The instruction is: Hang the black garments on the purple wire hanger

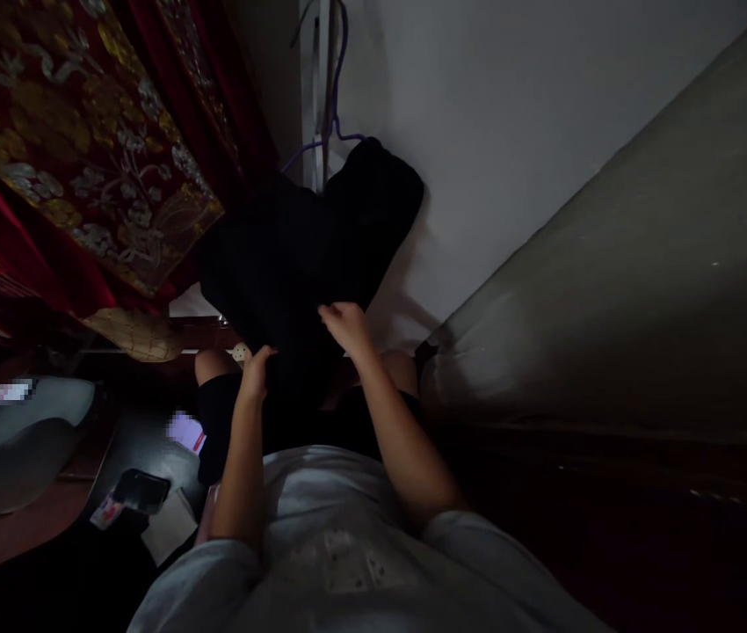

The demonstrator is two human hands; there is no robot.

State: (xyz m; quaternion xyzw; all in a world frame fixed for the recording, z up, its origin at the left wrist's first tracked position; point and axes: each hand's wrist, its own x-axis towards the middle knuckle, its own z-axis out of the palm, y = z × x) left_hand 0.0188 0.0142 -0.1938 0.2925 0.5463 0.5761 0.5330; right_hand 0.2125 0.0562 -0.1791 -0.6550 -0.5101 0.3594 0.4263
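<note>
A black garment [308, 237] hangs from a purple hanger [335, 123] in front of the wall, its lower part reaching down towards my lap. My left hand [257, 371] is closed on the garment's lower left edge, thumb pointing inward. Higher up and to the right, my right hand [344, 325] pinches the same cloth between thumb and fingers. The dark fabric hides most folds, so I cannot tell its exact kind.
Red curtains with gold and silver flowers [83, 158] hang at the left. Below stand a dark seat [124, 431] with a phone [141, 491] and papers [170, 526], and a person's leg [18, 466]. A greyish panel [611, 290] slants along the right.
</note>
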